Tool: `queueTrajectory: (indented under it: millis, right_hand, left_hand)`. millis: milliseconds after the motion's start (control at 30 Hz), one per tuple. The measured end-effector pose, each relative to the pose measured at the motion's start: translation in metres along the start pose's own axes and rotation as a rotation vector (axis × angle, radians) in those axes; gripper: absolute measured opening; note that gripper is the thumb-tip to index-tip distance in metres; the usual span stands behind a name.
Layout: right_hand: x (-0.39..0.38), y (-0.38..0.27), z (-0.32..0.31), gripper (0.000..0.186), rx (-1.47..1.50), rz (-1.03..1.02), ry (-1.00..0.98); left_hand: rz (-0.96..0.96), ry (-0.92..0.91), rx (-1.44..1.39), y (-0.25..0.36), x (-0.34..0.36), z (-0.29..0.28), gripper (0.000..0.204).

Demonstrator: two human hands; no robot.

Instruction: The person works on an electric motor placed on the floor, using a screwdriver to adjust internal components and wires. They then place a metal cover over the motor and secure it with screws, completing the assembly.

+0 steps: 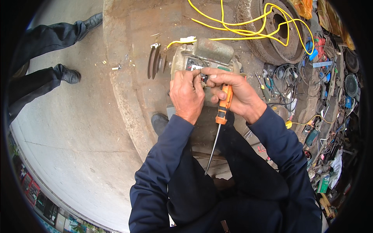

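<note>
Pinching narrow with the left hand (187, 94), can't tell on what, over the open terminal box (192, 62) of an electric motor (213, 51) sitting on stained ground (134, 29). Gripping an orange-handled screwdriver (222, 115) in the right hand (240, 95) too, so could easily fumble something inside.

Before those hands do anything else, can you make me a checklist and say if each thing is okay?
1. Screwdriver held in the right hand: ok.
2. Screwdriver tip aimed at the motor: not ok, it points back toward the person's legs.
3. Left hand at the motor: ok.
4. What the fingers pinch: cannot tell, too small.
5. Yellow wire away from both hands: ok, it lies beyond them.
6. Other person's shoes apart from the motor: ok, off to the left.
</note>
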State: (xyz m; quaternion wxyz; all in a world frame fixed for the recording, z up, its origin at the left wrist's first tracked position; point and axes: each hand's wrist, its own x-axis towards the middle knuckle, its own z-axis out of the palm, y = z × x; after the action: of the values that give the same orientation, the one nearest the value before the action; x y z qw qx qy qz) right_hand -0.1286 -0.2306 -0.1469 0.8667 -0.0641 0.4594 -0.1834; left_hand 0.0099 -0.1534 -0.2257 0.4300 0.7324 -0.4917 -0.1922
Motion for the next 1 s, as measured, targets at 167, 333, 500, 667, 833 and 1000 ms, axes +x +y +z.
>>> queueTrajectory:
  millis: [167, 333, 500, 667, 833, 1000]
  right_hand:
    - [-0.017, -0.040, 0.009, 0.036, -0.213, -0.263, 0.111]
    - [-0.046, -0.087, 0.028, 0.035, -0.302, -0.904, 0.041]
    - [-0.066, -0.102, 0.046, 0.035, -0.458, -1.160, -0.099]
    - [-0.073, -0.104, 0.047, 0.035, -0.558, -1.295, -0.124]
    - [-0.072, -0.099, 0.043, 0.034, -0.611, -1.328, -0.097]
    - [-0.074, -0.097, 0.041, 0.034, -0.601, -1.317, -0.109]
  left_hand:
    - [-0.046, -0.028, -0.014, -0.001, -0.001, 0.000, 0.013]
    - [-0.038, -0.023, 0.008, 0.000, 0.001, -0.001, 0.011]
    - [-0.020, -0.019, 0.036, 0.001, 0.002, -0.002, 0.010]
    - [-0.029, -0.017, 0.045, 0.004, 0.003, 0.001, 0.015]
    - [-0.031, 0.010, 0.109, 0.007, 0.006, 0.005, 0.018]
    - [0.018, 0.027, 0.151, 0.005, 0.007, 0.008, 0.018]
